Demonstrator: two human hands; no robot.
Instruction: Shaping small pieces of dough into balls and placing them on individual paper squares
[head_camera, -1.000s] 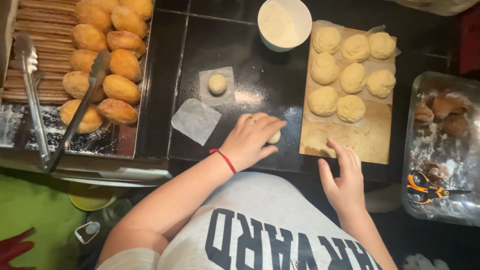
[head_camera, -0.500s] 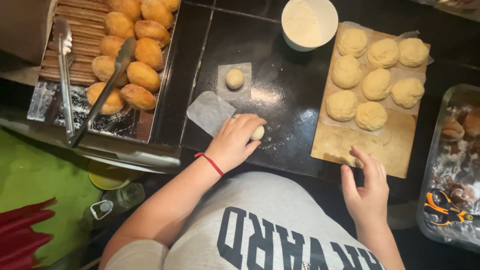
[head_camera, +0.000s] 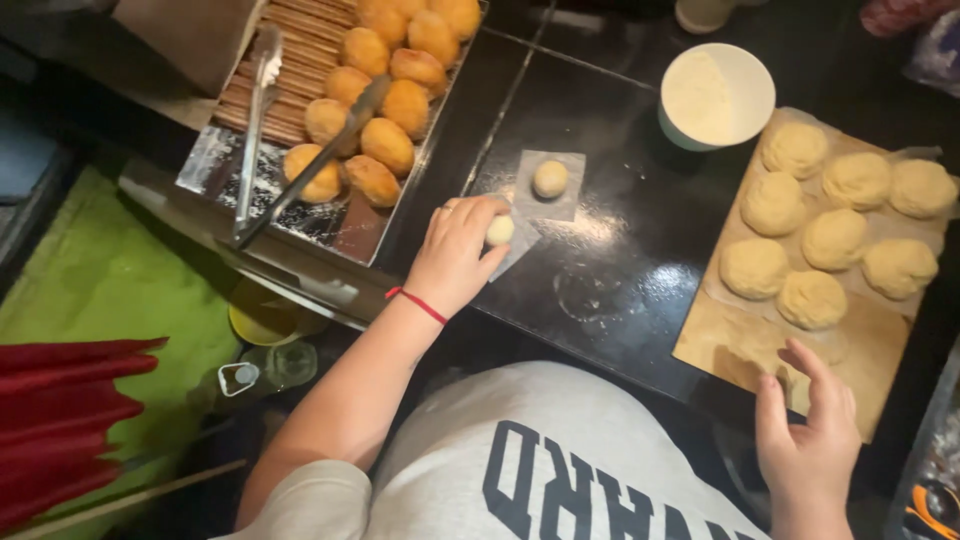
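The left hand (head_camera: 455, 255) pinches a small dough ball (head_camera: 500, 230) over a paper square (head_camera: 517, 248). The right hand (head_camera: 808, 432), fingers loosely spread and holding nothing, touches the wooden board (head_camera: 740, 340).

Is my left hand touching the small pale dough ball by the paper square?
Touching. The head view shows the left hand with its fingers curled around the small pale dough ball, no gap between them.

A metal tray (head_camera: 215, 160) at the upper left holds golden fried buns (head_camera: 388, 146), with metal tongs (head_camera: 262, 110) lying across its slatted rack. A white bowl (head_camera: 716, 96) of flour stands on the dark table (head_camera: 620, 250). Right of it, pale dough rounds (head_camera: 835, 238) sit on a wooden board (head_camera: 735, 345). A green mat (head_camera: 100, 290) and red cloth (head_camera: 60, 420) lie below.
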